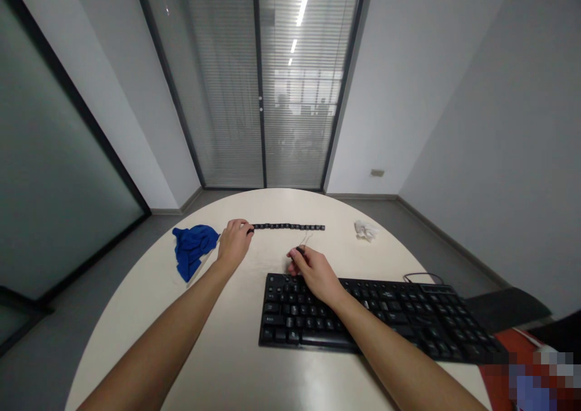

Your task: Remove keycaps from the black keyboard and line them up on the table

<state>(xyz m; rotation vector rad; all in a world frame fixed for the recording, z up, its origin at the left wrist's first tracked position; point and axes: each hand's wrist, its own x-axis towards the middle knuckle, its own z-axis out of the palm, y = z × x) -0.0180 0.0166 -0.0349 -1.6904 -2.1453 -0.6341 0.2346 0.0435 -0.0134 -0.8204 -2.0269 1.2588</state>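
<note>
A row of small black keycaps (289,226) runs across the far middle of the table. At its left end is my left hand (235,241), fingers bent around a dark keycap (250,231) at the fingertips. My right hand (318,272) hovers over the upper left part of a black keyboard (376,314). Its thumb and fingers pinch the dark handle of a wire keycap puller (300,250), whose thin wires (307,239) point away from me. My right hand and forearm hide part of the keyboard's keys.
The round pale table (218,362) has a crumpled blue cloth (193,247) at left, beside a thin pale strip (202,267). A crumpled white tissue (365,230) lies at far right. The keyboard's cable (422,274) loops behind it. A dark chair (508,308) stands at right.
</note>
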